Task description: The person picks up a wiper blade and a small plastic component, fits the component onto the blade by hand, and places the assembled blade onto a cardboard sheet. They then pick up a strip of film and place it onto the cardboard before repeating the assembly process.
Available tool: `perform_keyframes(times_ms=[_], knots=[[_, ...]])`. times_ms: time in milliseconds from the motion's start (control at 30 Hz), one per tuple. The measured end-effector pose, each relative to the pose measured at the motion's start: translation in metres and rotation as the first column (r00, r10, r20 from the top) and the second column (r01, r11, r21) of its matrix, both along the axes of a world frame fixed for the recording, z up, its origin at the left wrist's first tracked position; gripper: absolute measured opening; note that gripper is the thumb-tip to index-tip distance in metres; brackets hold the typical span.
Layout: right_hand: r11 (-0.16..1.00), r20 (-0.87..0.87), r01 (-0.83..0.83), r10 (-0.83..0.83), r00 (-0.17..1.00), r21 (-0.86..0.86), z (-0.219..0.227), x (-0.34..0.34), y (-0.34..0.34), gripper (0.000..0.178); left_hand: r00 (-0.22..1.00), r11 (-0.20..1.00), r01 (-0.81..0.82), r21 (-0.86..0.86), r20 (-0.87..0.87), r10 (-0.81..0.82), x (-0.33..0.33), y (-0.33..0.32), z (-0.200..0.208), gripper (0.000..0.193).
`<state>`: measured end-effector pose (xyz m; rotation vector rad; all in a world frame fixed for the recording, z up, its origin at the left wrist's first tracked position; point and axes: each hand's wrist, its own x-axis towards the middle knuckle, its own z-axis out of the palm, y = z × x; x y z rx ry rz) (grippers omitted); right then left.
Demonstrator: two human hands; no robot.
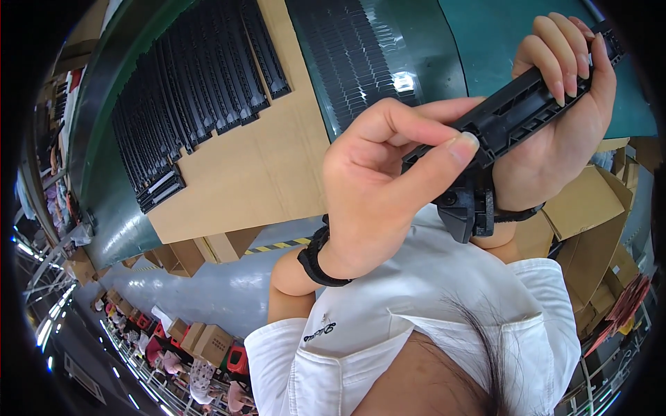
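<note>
Both hands hold one long black plastic strip [531, 104], ribbed along its face and raised at a slant over the table's near right side. My right hand [565, 114] wraps round its upper part, fingers curled over the top edge. At the lower end, my left hand [385, 184] pinches the strip between thumb and forefinger. Whatever lies under that thumb is hidden. A black strap [316, 258] circles my left wrist. On the right wrist, a strap carries a black mount [463, 211], just below the strip's lower end.
Several similar black strips [194, 80] lie in a row on a cardboard sheet [243, 184] at left. More dark parts [350, 62] sit under glossy transparent film on the green table [479, 35]. Cardboard boxes [590, 215] stand at right. People [202, 378] are far off, lower left.
</note>
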<state>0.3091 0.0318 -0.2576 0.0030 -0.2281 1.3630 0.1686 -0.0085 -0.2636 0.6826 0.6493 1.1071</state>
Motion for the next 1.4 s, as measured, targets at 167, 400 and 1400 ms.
perform_keyframes(times_ms=[167, 400, 1400], knots=[[1.000, 0.014, -0.007, 0.007, 1.000, 0.006, 0.000, 0.000, 0.000, 0.008, 0.995, 0.996, -0.041, 0.085, -0.084, 0.049, 0.002, -0.003, -0.002, 0.014], [0.999, -0.021, -0.045, 0.044, 0.999, -0.022, -0.004, 0.001, 0.001, 0.009, 0.986, 0.990, -0.114, 0.082, -0.113, 0.123, 0.004, -0.006, 0.000, 0.038], [0.981, 0.126, 0.173, -0.162, 0.979, -0.083, -0.013, 0.029, 0.003, 0.009, 0.390, 0.776, 0.489, 0.398, -0.896, 0.214, -0.027, 0.056, -0.042, 0.014]])
